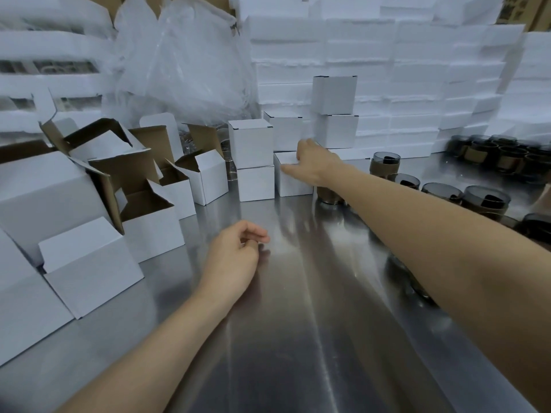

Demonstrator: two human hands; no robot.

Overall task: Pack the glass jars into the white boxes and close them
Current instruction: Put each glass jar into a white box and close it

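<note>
Right hand (313, 163) holds a closed white box (293, 183)

The bench (298, 338) is shiny grey metal. It is smooth, and soft light makes long pale streaks on it. Behind the bench stands a tall wall of flat white foam sheets (402, 70), piled one on another, row beside row, right up to the top. Their edges look rough. To the left of them sits a big heap of clear crinkly plastic bags (185, 64). At the far left, more white layers (44, 43) are stacked. Brown cardboard (536, 10) peeks in at the top right corner. The light is cool and bluish.
</note>
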